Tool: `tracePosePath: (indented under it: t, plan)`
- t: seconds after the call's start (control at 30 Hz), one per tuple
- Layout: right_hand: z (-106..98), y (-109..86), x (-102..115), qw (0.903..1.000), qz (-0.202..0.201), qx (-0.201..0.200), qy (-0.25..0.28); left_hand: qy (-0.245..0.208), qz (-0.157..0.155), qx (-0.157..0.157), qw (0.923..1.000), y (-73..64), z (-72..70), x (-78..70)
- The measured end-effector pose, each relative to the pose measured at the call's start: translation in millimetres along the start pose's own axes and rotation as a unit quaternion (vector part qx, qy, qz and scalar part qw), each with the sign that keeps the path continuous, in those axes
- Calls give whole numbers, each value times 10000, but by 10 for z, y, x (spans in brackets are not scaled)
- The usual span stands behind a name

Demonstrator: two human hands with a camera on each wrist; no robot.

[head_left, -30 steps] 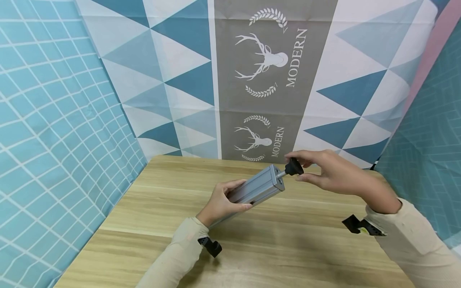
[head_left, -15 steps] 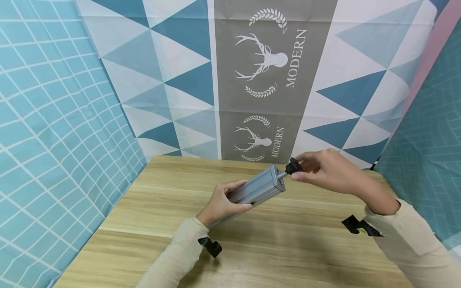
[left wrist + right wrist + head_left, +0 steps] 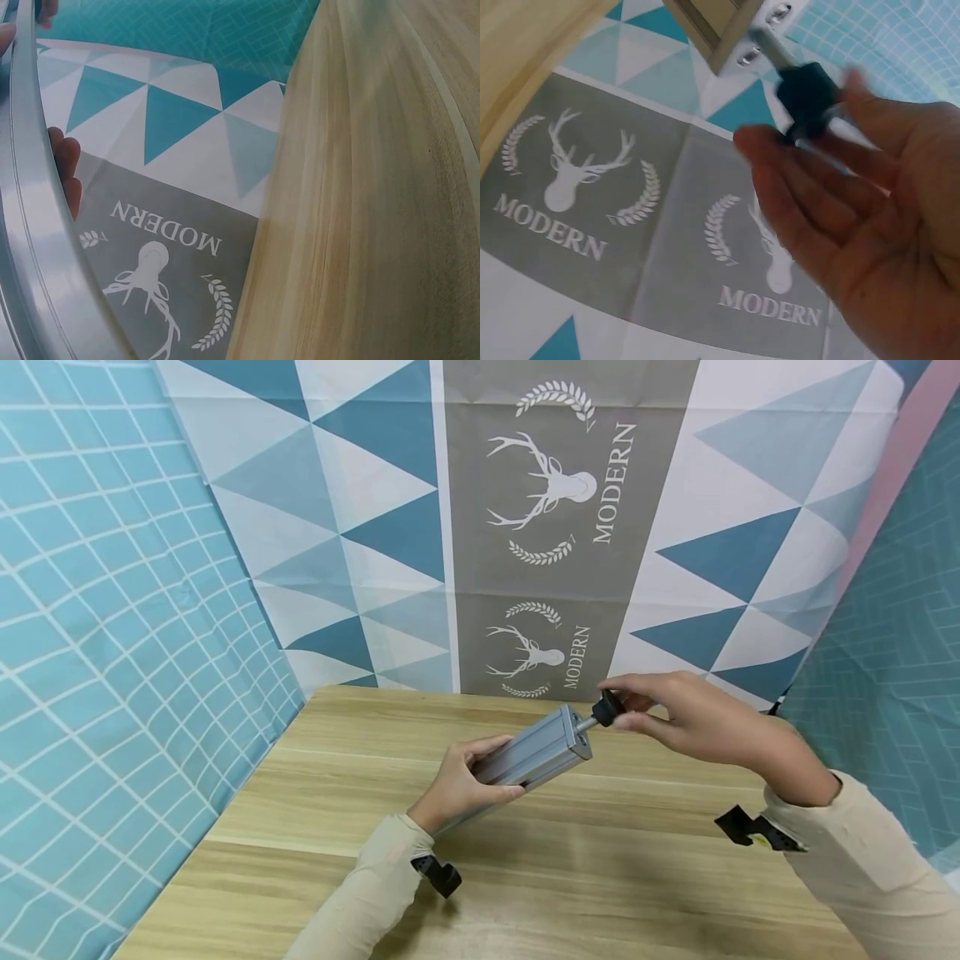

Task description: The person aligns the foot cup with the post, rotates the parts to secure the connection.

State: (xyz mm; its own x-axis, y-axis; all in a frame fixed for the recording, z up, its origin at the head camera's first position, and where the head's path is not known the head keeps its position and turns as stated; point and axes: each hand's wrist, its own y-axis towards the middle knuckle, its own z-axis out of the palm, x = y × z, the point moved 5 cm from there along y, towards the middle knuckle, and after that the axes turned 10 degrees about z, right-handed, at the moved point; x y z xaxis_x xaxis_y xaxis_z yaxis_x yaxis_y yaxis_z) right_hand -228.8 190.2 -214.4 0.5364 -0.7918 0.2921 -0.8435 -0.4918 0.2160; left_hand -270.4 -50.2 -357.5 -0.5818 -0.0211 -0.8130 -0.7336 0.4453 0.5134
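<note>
A silver-grey aluminium profile point(image 3: 534, 750) slants up to the right over the table, its square end facing my right side. My left hand point(image 3: 463, 783) grips it from below left, thumb along the near side and fingers over the far side. A black levelling foot point(image 3: 606, 707) stands out from the profile's end on a thin metal stud point(image 3: 585, 724); part of the stud shows between them. My right hand point(image 3: 686, 717) pinches the foot's rim between thumb and fingers. In the right wrist view the foot point(image 3: 808, 94) looks blurred beside the fingertips.
The wooden table point(image 3: 600, 860) lies under both hands. Behind it hangs a patterned backdrop point(image 3: 540, 527), with blue tiled sheeting point(image 3: 112, 610) on the left and a teal sheet point(image 3: 885, 710) on the right. Black wrist mounts point(image 3: 438, 874) sit on both sleeves.
My right fingers curled in around the foot, then spread back to its rim, and the foot's tilt has shifted. My left hand and the profile have stayed almost still.
</note>
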Motion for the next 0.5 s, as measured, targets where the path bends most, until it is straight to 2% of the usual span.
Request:
tracePosePath:
  t: [0.1, 0.23, 0.33, 0.5]
  plan:
    - [19, 20, -25, 9986, 493, -122, 158, -30, 48, 21, 10000, -4, 2, -75]
    - [33, 31, -56, 9956, 859, -275, 261, -21, 12, 7, 10000, -6, 15, 80]
    - [35, 33, -69, 9953, 899, -271, 252, -22, 19, -33, 10000, -7, 16, 201]
    - [34, 23, -75, 9970, 732, -18, 238, -88, 137, -109, 9998, -5, -1, 236]
